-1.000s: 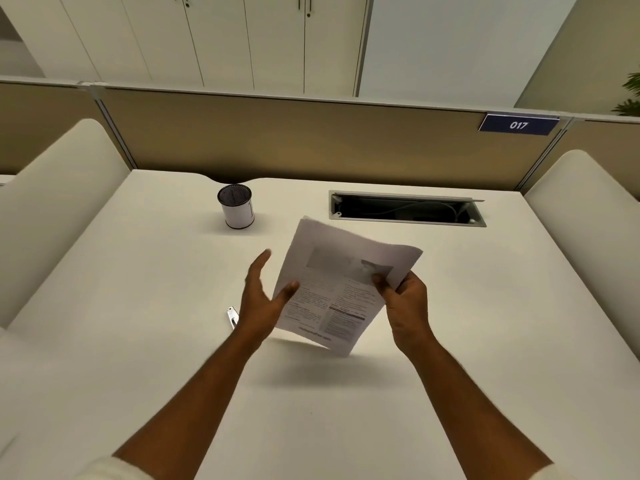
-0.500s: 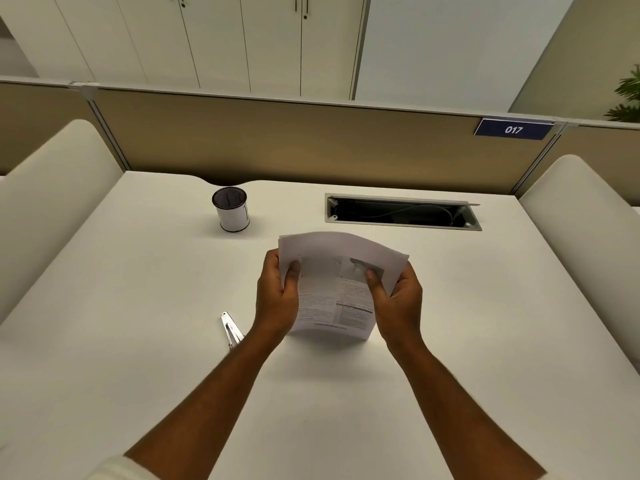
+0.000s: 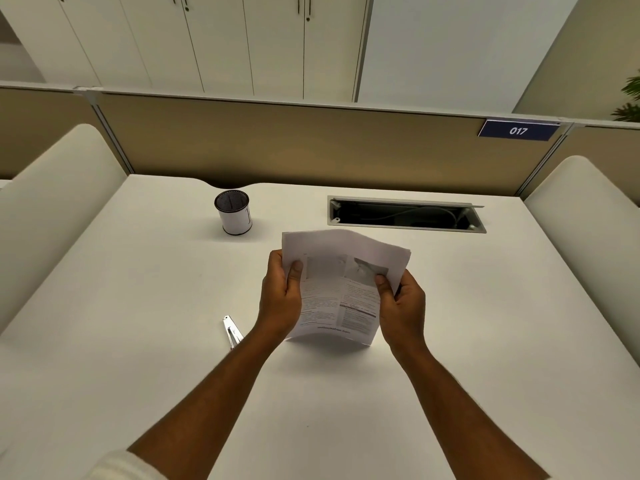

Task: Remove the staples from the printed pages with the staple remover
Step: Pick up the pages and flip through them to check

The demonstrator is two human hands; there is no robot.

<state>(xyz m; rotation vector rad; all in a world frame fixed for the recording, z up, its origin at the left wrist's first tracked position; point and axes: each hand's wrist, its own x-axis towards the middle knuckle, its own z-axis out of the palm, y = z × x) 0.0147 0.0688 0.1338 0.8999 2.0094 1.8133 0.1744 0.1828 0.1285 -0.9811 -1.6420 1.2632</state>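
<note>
Paper first: the thin stack of white printed pages [image 3: 341,289] is held up above the white desk [image 3: 138,341], bowed slightly, with both hands pinching it. The left hand [image 3: 281,299] grips the left edge, thumb on the printed face and fingers behind; the right hand [image 3: 401,306] does the same on the right edge. No staple can be made out from here; it is probably in a top corner, but the print is too small to tell.

To do this step well, the sheets should be squared and laid flat on the desk with the stapled corner turned toward the tool, one hand pressing the pages down while the other goes for the remover.

The small silvery metal staple remover [image 3: 231,332] lies on the desk just left of the left forearm, untouched and within easy reach. Farther back stands a white cylindrical pen cup with a dark mesh top [image 3: 232,212], well apart from the pages. A rectangular open cable tray [image 3: 405,215] is sunk into the desk behind the paper. Neither blocks the work; only the left forearm crowds the tool.
</note>
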